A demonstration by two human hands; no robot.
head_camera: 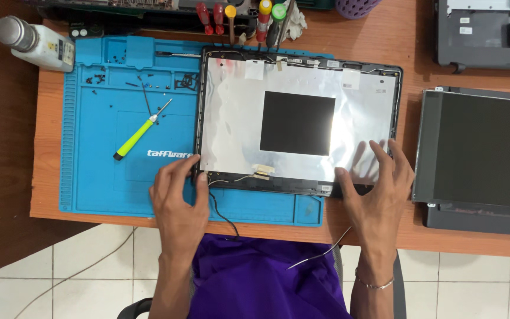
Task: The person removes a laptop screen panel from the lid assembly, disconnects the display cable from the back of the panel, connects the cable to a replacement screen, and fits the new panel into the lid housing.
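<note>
Two open hands, left hand (177, 198) and right hand (378, 186), on laptop lid (237, 118); screwdriver (140, 131) just left.

A laptop lid shell (298, 121) lies flat, inside up, its left part on the blue mat. Silver foil lines it (a black square sits mid-panel). Thin cables trail off its near-left corner.

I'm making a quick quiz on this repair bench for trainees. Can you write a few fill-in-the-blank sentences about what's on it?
1. The laptop lid shell lies partly on a silicone work mat coloured ____.
2. The screwdriver on the mat has a ____ handle.
3. The square patch on the shell's silvery lining is ____.
4. The left hand and right hand both rest at the shell's ____ edge.

Missing words: blue; yellow-green; black; near
</note>
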